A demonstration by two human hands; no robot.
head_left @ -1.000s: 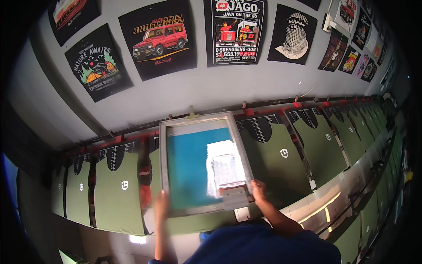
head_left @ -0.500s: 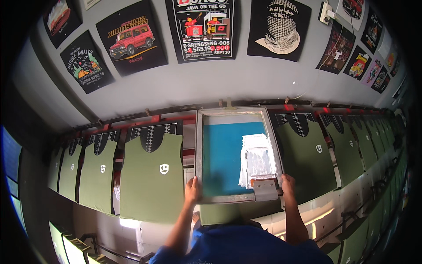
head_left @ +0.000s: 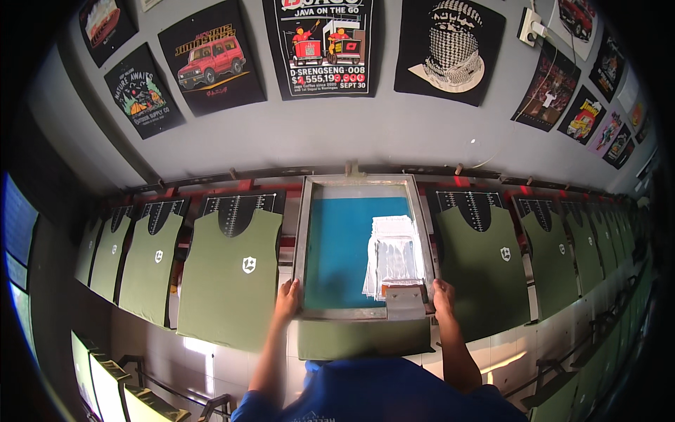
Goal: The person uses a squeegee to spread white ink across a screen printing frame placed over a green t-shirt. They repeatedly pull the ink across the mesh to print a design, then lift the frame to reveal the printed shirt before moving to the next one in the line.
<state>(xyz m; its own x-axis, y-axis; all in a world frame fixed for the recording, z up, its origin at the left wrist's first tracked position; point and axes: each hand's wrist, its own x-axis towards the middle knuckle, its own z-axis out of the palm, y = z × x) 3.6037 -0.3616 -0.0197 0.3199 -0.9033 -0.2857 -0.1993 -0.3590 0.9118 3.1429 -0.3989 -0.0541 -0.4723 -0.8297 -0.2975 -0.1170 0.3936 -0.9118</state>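
Both my hands hold a screen-printing frame point(head_left: 302, 239) by the lower parts of its side bars. My left hand point(head_left: 287, 297) is closed on the left bar and my right hand point(head_left: 444, 296) on the right bar. Blue mesh point(head_left: 337, 246) fills the frame. White ink point(head_left: 397, 246) lies thick on the mesh's right half. A squeegee point(head_left: 406, 302) with a grey metal holder and orange-brown edge rests across the frame's lower bar, at the ink's near end. Beneath the frame, an olive-green shirt point(head_left: 365, 339) shows only its near part. Whether frame and shirt touch, I cannot tell.
Olive shirts with white shield emblems lie on black boards in a row, one nearest left point(head_left: 228, 295) and one nearest right point(head_left: 481, 281). A dark rail point(head_left: 267, 170) runs behind them. Printed black panels point(head_left: 327, 49) hang on the grey wall. More boards point(head_left: 105, 373) stand at lower left.
The frame, with its ink and squeegee, sits slightly farther left in view and looks more level. The shirts and wall panels have shifted in view too. Both hands keep their grip.
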